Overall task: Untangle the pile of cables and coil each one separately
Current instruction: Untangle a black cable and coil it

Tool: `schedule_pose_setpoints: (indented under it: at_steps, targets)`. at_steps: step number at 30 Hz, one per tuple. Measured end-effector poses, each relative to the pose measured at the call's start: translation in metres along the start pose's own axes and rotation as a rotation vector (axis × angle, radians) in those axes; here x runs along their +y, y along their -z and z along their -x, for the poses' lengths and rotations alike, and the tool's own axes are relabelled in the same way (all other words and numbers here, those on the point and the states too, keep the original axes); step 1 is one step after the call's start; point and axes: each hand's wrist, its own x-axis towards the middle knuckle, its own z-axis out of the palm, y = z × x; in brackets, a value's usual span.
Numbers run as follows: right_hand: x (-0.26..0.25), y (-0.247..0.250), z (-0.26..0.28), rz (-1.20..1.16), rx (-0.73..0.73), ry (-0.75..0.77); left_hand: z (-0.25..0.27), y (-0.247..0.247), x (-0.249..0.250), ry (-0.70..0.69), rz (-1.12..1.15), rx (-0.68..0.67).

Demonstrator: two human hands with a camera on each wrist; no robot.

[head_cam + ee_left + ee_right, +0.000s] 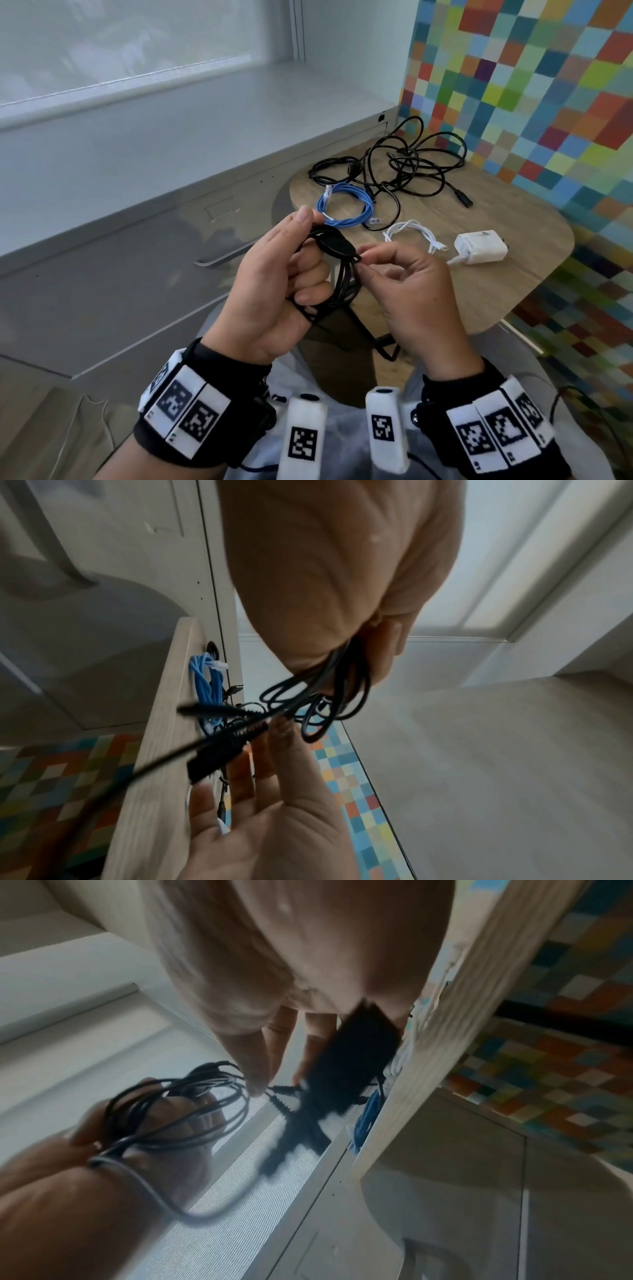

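Left hand (274, 274) fingers curled round the black cable coil (337, 274), held off the counter (513, 274) edge, likely to keep loops together. Right hand (407, 284) pinches its end near the coil to tuck it; black tangle (404, 164) beyond the blue coil (346, 209) still unsorted

The left hand (329, 569) is filling the top of the view, its fingers curling round a bundle of black cable loops (318, 696) that is hanging just below them. The right hand (274, 818) is reaching up from the bottom edge, its fingertips (284, 731) touching a black plug (219, 753) with a ribbed collar. Beyond them, a coiled blue cable (205, 680) is lying on the wooden table (154, 750), with more black cable beside it.
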Motion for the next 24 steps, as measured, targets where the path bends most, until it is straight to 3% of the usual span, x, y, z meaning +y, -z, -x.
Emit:
schedule_pose_setpoints:
  at_steps: [6, 10, 15, 24]
  targets:
    - [-0.003, -0.011, 0.003, -0.141, 0.013, -0.026, -0.004, 0.003, -0.002, 0.030, 0.091, -0.020]
    - [-0.005, -0.018, 0.005, -0.264, 0.015, -0.141, -0.007, 0.005, -0.004, 0.031, 0.102, -0.017]
    - [-0.008, -0.016, 0.009, -0.658, -0.054, -0.320, -0.010, 0.007, -0.010, -0.037, 0.000, 0.026]
    - [-0.012, -0.016, 0.009, -0.536, -0.075, -0.240, -0.009, 0.003, -0.016, -0.253, -0.322, 0.156]
